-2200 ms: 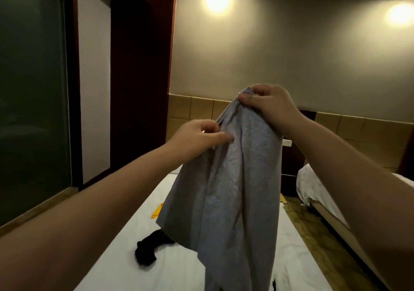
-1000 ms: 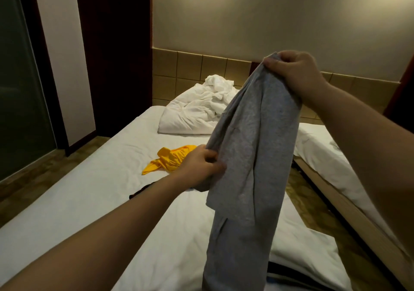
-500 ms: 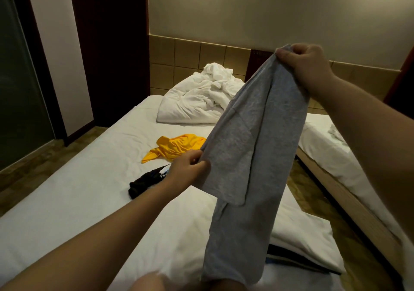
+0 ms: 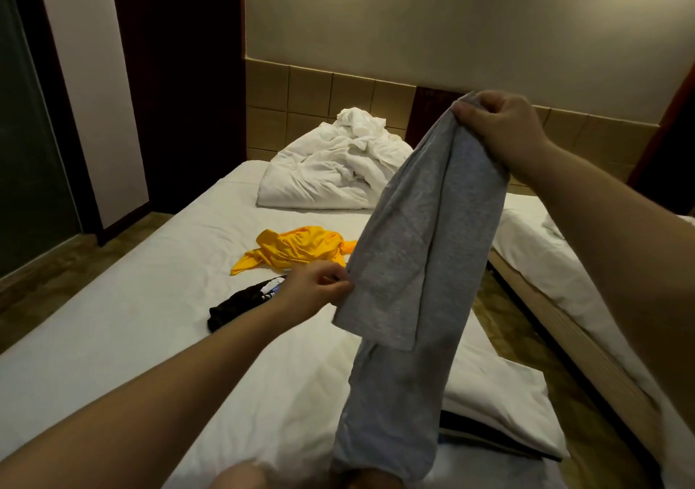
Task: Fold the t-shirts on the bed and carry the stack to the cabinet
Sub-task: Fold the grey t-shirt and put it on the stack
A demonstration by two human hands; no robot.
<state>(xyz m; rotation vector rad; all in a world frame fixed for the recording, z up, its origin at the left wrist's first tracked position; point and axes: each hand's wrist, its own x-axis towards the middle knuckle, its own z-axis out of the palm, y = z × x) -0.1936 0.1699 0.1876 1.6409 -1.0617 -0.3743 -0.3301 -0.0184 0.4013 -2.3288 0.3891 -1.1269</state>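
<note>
A grey t-shirt (image 4: 421,263) hangs lengthwise in the air above the white bed (image 4: 124,323). My right hand (image 4: 496,131) grips its top end up high. My left hand (image 4: 319,285) pinches the edge of a sleeve lower down on the left. The shirt's bottom end reaches the near edge of the bed. A crumpled yellow t-shirt (image 4: 293,248) lies on the sheet in the middle of the bed. A bunched black garment (image 4: 240,304) lies just in front of it, partly hidden behind my left wrist.
A heap of white bedding (image 4: 331,172) sits at the head of the bed. A white pillow (image 4: 500,409) lies at the near right over something dark. A second bed (image 4: 564,274) stands to the right across a narrow floor gap. A glass door (image 4: 26,150) is at far left.
The view has tipped down from the wall to the bed. My left hand has slid down from near the shirt's top to the sleeve edge. My right hand keeps its grip.
</note>
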